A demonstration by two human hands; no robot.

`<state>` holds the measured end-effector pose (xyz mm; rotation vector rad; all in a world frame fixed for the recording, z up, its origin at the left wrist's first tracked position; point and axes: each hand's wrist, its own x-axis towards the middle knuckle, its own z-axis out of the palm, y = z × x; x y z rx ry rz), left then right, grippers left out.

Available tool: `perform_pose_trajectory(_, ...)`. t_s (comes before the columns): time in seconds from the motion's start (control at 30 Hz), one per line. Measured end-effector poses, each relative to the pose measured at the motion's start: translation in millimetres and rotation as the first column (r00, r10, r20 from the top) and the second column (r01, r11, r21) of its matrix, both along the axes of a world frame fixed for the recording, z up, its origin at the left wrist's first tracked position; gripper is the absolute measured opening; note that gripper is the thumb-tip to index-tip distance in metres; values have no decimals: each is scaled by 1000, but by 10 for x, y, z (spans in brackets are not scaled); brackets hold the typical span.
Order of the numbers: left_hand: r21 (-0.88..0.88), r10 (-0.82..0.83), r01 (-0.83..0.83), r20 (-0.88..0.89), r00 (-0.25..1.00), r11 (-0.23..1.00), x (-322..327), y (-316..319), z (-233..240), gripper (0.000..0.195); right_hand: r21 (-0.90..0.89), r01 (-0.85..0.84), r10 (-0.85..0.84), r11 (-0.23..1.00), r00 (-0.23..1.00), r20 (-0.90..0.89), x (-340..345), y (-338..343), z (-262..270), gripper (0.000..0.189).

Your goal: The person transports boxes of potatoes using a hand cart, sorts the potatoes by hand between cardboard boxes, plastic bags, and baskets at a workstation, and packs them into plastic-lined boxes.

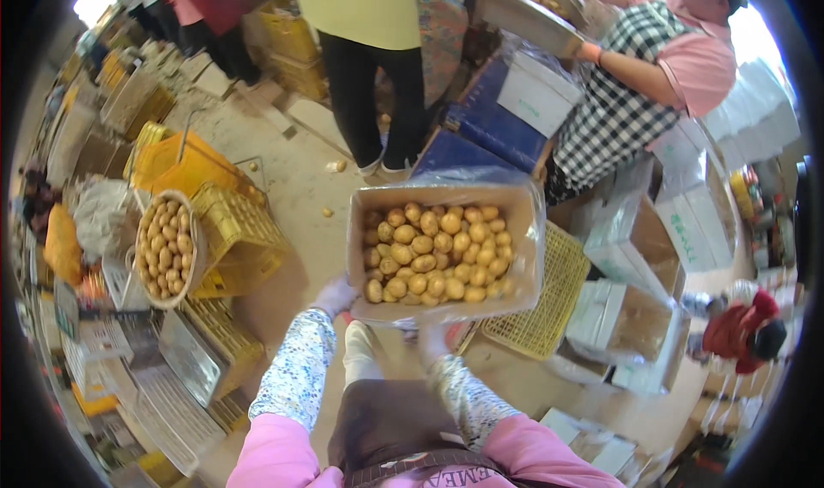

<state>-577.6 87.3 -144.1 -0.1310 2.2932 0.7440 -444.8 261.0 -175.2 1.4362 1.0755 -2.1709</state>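
Note:
A cardboard box (444, 195) lined with clear plastic is held up in front of me. Many round, yellow-brown fruits (438, 250) fill it, some with darker patches. My left hand (336, 296) grips the box at its near left corner. Under the near side, my right hand (432, 341) is against the box, its fingers partly hidden and blurred. Patterned sleeve covers reach up both my forearms. Beneath the box's right side a yellow plastic crate (541, 295) shows its grid.
At left, a round basket (143, 256) full of similar fruit stands beside yellow crates (241, 230). Blue surfaces (496, 114) carry a white carton (539, 92). Open white cartons (634, 250) line the right. A co-worker in a checked apron (618, 89) and another in black trousers (347, 82) stand close ahead.

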Motion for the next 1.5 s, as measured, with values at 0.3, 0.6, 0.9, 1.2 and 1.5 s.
perform_pose_trajectory(0.3, -338, -447, 414, -19, 895, 845, -460, -317, -8, 34, 584, -677, 718, 448, 661, 217, -493, 120, 931, 40)
perform_pose_trajectory(0.6, -231, -399, 386, -14, 917, 893, -522, -365, 212, 38, 549, -725, 659, -417, 175, 732, 1306, 1139, 801, 55)
perform_pose_trajectory(0.9, 20, 9, -4, -258, 966, 1000, -271, 78, 279, 54, 406, -271, 274, 873, 960, 53, 2843, 1277, -1858, 53)
perform_pose_trajectory(1.2, -450, -119, -182, -562, 818, 875, -264, 298, -78, 52, 899, -349, -88, 264, 919, 383, 657, 934, 24, 44)
perform_pose_trajectory(1.5, -451, -165, -43, -412, 896, 892, -522, 52, -301, 34, 814, -526, -42, 246, 833, 551, 509, 983, 46, 35)
